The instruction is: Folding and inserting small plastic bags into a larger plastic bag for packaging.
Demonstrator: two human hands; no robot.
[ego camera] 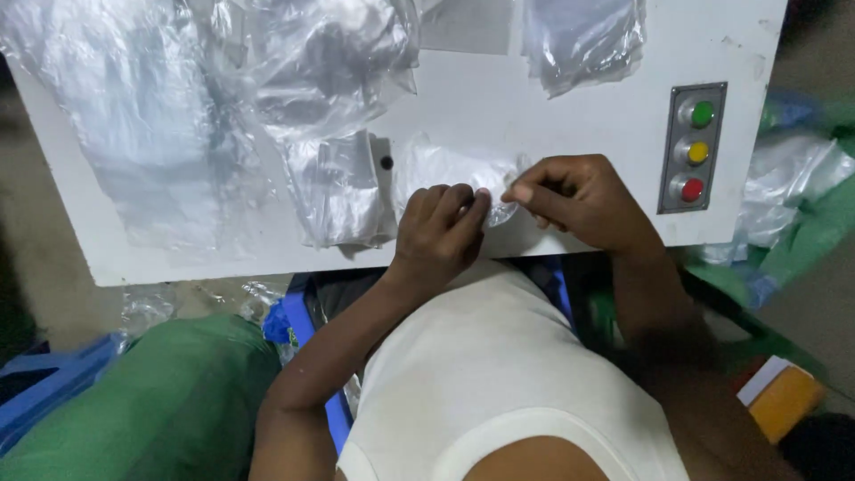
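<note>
Where the white worktop (499, 98) fills the upper two thirds of the frame, it slopes off to a pale front edge running across the middle. Crumpled clear plastic sheeting (151, 116) covers most of its upper left, with another loose clear piece (583, 36) at the top, right of centre. Below the worktop, at the lower left, sits a big green bundle (169, 401), and the person's white shirt (499, 383) takes up the lower centre. Green and clear wrappings (802, 196) pile up at the right edge, and a blue crate edge (303, 325) shows just under the worktop's front.

Near the centre, a folded clear bag (343, 187) lies flat on the worktop, touching a small grey block with a black dot (383, 163). Just to the right of that lies a small clear plastic bag (450, 169), spread on the white surface close to the front edge.

Both hands meet on that small bag. The left hand (436, 232) is curled, its fingertips pressed down on the bag's lower right corner. The right hand (579, 191) pinches the same corner between thumb and forefinger, touching the left hand's fingertips.

At the right of the worktop, well apart from the hands, a grey panel (691, 147) carries a green button (703, 113), a yellow button (697, 152) and a red button (692, 189), stacked top to bottom. An orange and white box (779, 396) peeks in at the lower right.
</note>
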